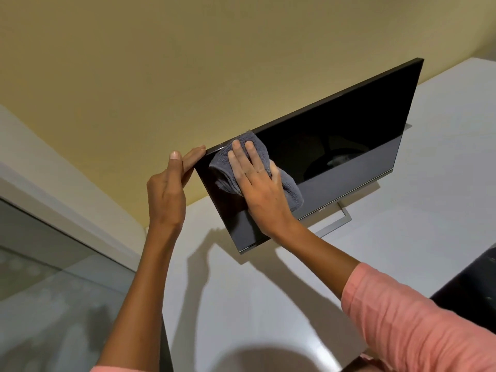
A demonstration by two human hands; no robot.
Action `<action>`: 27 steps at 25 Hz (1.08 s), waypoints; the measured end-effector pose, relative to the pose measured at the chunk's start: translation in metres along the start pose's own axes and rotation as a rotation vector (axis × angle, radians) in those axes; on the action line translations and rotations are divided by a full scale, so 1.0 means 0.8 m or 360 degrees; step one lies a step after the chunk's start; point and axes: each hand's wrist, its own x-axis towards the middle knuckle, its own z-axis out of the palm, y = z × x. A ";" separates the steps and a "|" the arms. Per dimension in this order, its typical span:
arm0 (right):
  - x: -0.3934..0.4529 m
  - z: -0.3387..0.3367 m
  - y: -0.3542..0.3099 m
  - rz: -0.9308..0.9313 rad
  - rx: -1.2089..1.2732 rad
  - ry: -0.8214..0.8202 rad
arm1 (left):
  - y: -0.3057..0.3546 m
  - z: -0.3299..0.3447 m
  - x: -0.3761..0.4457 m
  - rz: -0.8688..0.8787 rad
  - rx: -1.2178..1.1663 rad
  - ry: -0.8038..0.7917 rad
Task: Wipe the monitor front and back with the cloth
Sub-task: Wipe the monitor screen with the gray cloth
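Observation:
A black flat monitor (349, 135) stands on a silver frame stand (341, 218) on a white desk, screen off and facing me. A grey cloth (291, 189) lies bunched against the screen's upper left area. My right hand (257, 183) presses flat on the cloth with straight fingers. My left hand (171, 181) holds the monitor's top left corner, its fingers behind the edge and its thumb up at the side.
The white desk (268, 291) runs from the yellow wall (188, 63) toward me. A glass pane in a white frame (53, 264) is at the left. A dark object (472, 280) sits at the desk's right edge.

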 end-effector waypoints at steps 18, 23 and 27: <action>-0.026 0.017 0.073 -0.0333 -0.0170 0.0017 | -0.013 0.007 -0.006 0.0134 0.0144 0.0089; -0.011 0.025 0.023 -0.0513 -0.0038 0.0202 | -0.013 0.009 -0.005 0.0117 0.0180 0.0121; -0.044 0.041 0.019 -0.0860 -0.0054 0.0042 | -0.012 0.008 -0.009 0.0112 0.0203 0.0135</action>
